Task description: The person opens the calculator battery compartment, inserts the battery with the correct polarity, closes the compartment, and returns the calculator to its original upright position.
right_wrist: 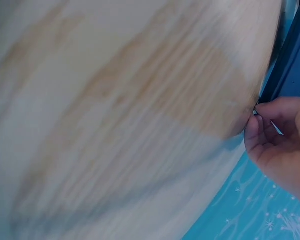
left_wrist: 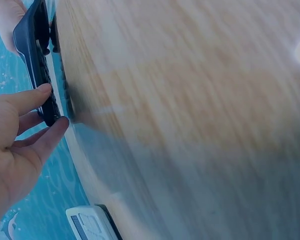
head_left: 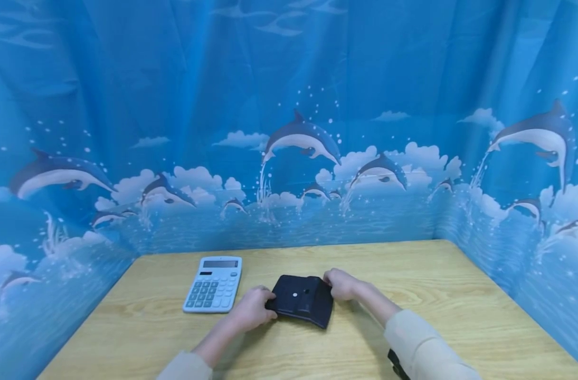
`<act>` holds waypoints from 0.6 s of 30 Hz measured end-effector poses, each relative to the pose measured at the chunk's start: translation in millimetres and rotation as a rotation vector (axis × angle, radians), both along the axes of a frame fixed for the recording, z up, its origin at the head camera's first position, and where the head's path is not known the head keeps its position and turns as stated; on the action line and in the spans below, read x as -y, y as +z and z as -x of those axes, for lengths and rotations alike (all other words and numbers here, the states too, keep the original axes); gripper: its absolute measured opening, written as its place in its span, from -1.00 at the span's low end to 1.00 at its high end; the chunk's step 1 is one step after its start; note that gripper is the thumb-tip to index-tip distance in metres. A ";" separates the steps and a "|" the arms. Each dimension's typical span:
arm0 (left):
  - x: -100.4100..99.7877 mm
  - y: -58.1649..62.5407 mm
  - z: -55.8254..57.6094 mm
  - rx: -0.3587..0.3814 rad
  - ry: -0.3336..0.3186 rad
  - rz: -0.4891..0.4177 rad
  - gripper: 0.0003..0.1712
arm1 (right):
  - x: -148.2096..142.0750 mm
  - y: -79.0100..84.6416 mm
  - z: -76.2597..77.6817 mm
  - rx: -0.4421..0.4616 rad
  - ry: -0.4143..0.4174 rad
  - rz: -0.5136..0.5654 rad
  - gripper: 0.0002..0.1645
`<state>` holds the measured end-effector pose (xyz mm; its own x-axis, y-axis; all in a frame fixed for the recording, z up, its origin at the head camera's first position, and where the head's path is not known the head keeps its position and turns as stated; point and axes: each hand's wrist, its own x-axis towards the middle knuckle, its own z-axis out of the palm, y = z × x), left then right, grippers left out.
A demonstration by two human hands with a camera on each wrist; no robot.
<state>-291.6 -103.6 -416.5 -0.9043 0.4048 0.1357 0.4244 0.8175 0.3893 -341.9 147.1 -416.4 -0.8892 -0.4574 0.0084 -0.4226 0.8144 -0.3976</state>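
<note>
A black calculator (head_left: 293, 298), wedge-shaped, is held back side up, with a small white dot and a dark spot on its back. At its left edge my left hand (head_left: 253, 309) pinches it between thumb and fingers. The left wrist view shows the calculator (left_wrist: 34, 55) edge-on, tilted close over the table, with small bumps along its underside. My right hand (head_left: 341, 284) grips the far right corner. In the right wrist view, thumb and fingertips of the right hand (right_wrist: 282, 130) meet at the lower end of the dark blue-black casing (right_wrist: 289, 62).
A white calculator (head_left: 214, 285) with grey keys lies face up on the wooden table (head_left: 412, 274), left of the hands. A blue curtain (head_left: 289, 68) printed with dolphins surrounds the table at the back and sides. A black strap (head_left: 397, 364) shows by the right sleeve.
</note>
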 end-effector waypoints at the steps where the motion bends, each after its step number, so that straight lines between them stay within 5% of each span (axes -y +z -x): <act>1: -0.4 0.4 -0.3 -0.003 0.001 -0.008 -0.49 | -0.1 0.4 0.2 -0.006 0.002 0.000 -0.64; 18: 0.8 10.6 -7.8 -0.144 -0.047 -0.149 -0.45 | -1.4 5.0 -2.7 0.061 -0.011 0.042 -0.62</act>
<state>-283.8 -104.4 -405.9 -0.8518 0.4119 0.3238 0.5207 0.7336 0.4367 -339.3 148.5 -411.4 -0.8935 -0.4482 -0.0267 -0.3880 0.8006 -0.4566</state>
